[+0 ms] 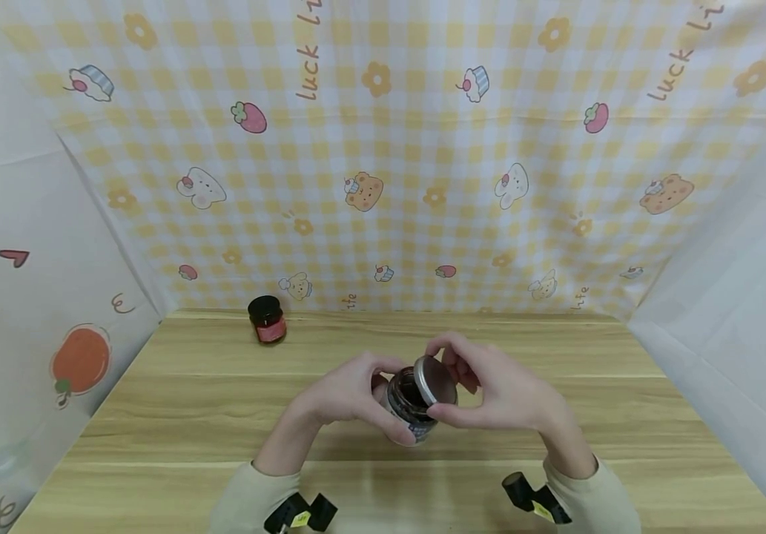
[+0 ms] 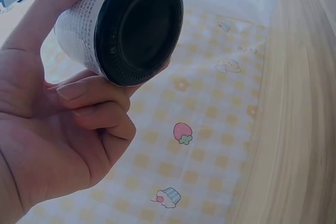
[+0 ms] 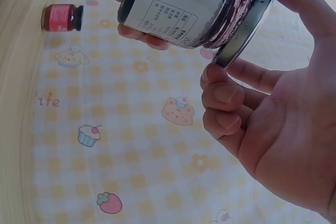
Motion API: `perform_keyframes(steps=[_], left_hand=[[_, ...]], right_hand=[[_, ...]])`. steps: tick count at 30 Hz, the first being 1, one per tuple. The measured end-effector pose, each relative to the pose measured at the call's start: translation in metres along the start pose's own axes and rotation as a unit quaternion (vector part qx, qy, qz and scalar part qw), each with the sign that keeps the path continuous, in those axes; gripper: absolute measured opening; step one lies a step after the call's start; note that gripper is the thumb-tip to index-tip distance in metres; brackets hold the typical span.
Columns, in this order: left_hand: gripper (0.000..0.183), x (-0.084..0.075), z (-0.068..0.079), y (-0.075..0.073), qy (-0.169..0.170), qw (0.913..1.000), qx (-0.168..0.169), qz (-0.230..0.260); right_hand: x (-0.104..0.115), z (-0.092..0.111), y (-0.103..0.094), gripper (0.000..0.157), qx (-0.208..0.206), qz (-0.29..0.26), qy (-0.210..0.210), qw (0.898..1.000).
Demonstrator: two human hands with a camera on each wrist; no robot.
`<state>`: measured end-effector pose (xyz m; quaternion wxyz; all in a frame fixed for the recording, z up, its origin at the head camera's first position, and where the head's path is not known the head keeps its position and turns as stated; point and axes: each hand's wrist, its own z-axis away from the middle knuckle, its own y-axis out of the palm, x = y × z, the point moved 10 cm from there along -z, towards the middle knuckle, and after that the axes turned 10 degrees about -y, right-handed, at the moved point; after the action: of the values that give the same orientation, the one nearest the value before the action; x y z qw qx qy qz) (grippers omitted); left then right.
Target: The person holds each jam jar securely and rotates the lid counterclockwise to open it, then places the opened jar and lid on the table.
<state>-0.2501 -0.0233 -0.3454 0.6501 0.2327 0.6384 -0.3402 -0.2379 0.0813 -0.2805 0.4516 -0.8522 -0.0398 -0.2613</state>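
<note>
A glass jam jar (image 1: 412, 400) with dark contents and a white and blue label (image 3: 173, 3) is held above the table, tilted. My left hand (image 1: 362, 397) grips it round the side; in the left wrist view its dark round base (image 2: 142, 30) faces the camera. Between the thumb and fingers of my right hand (image 1: 496, 386) is the metal lid (image 1: 436, 380), brown on top with a silver rim. The lid (image 3: 244, 27) is tipped at the jar's mouth, off the thread on one side; whether its lower edge still touches the glass I cannot tell.
A smaller jar (image 1: 268, 320) with a black lid and red label stands at the back left of the wooden table (image 1: 189, 415). Behind the table hangs a yellow checked cloth (image 1: 409, 148). White cloth sides (image 1: 22, 222) flank it.
</note>
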Motion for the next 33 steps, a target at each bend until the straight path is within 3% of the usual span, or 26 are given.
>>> perform_keyframes(steps=[18, 26, 33], left_hand=[[0.047, 0.003, -0.004, -0.015, -0.01, 0.9962, -0.086, -0.013], [0.05, 0.003, -0.004, -0.017, 0.0, 0.9952, -0.097, -0.012], [0.05, 0.005, -0.005, -0.02, -0.008, 0.993, -0.117, -0.011]], right_hand=[[-0.02, 0.007, -0.016, 0.054, -0.034, -0.018, 0.006, 0.999], [-0.023, 0.008, -0.024, 0.051, -0.063, -0.027, -0.023, 0.997], [-0.03, 0.011, -0.03, 0.052, -0.085, -0.012, -0.015, 0.996]])
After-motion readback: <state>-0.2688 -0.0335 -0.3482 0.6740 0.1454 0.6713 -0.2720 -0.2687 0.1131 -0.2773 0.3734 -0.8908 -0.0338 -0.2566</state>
